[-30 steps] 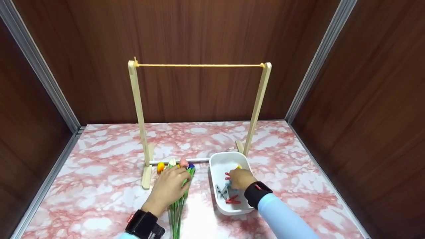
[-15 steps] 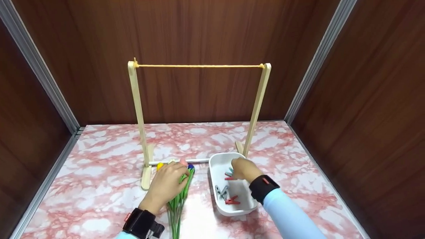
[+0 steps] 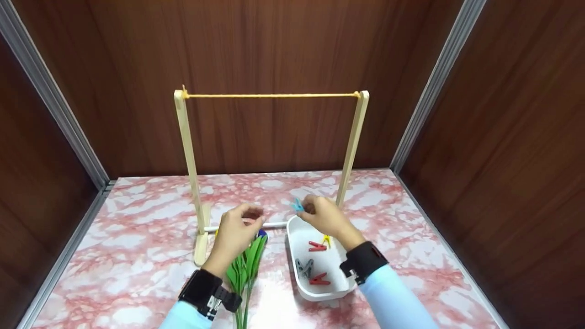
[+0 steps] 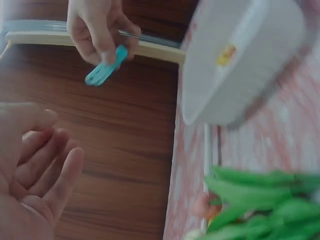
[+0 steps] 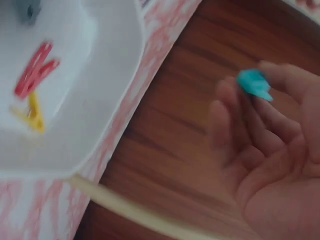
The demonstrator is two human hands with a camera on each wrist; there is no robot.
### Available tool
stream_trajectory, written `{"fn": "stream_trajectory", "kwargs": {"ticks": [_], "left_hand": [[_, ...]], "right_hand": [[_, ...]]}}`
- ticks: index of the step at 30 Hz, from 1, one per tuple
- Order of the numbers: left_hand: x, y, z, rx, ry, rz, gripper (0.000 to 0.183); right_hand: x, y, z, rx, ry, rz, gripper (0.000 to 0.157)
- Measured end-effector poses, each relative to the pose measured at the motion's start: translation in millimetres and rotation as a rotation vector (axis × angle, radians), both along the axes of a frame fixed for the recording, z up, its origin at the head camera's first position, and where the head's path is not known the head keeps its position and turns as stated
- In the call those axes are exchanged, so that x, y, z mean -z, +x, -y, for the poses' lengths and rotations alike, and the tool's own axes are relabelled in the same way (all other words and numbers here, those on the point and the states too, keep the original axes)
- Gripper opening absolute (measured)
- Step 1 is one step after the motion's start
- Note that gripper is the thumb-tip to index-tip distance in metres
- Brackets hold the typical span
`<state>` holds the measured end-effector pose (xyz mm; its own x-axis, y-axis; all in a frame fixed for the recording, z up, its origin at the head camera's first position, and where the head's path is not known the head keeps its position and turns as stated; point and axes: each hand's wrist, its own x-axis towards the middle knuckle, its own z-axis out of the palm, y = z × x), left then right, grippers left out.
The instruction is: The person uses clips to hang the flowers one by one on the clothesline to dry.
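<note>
Between thumb and fingertips, my right hand (image 3: 323, 217) pinches a light-blue clothespin (image 3: 298, 205) above the far end of a white tub (image 3: 292, 256). The same clothespin (image 4: 104, 67) shows whole in the left wrist view. My left hand (image 3: 238, 233) hovers above the flower heads with its fingers loosely bent and nothing in it. Beneath it lie artificial tulips (image 3: 249, 262) with green leaves and stems; the hand covers most of their heads, though a purple one (image 3: 262, 234) shows. Inside the tub are red clothespins (image 3: 319, 279), a yellow clothespin (image 3: 326, 240) and grey clothespins (image 3: 305, 266).
A wooden frame stands behind the hands, with a left post (image 3: 188, 155), a right post (image 3: 354, 146) and a yellow string (image 3: 272, 96) tied across the top. Its white lower bar (image 3: 275, 225) runs behind tub and flowers. Brown panels (image 3: 274, 45) enclose the marbled table (image 3: 137, 256).
My right hand has come up out of the tub and moved left with the light-blue clothespin. The left hand has lifted off the tulips.
</note>
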<state>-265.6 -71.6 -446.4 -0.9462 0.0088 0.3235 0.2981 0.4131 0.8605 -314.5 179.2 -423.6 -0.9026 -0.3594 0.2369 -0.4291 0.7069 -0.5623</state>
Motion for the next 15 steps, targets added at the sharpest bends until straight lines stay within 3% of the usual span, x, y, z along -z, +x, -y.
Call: {"fn": "stream_trajectory", "kwargs": {"ticks": [3, 6, 15], "left_hand": [[-0.2, -5.6, -4.1, 0.014, 0.104, 0.08, 0.029], [2.1, -8.1, -8.0, 0.047, 0.168, 0.132, 0.04], [4.8, -7.2, -11.5, 0.097, 0.205, 0.118, 0.046]], "right_hand": [[6.5, 1.4, 12.1, -0.039, -0.107, -0.047, 0.011], [12.8, 3.6, 22.0, -0.086, -0.185, -0.03, 0.013], [20.5, 8.5, 41.9, -0.137, -0.257, -0.009, 0.017]]}}
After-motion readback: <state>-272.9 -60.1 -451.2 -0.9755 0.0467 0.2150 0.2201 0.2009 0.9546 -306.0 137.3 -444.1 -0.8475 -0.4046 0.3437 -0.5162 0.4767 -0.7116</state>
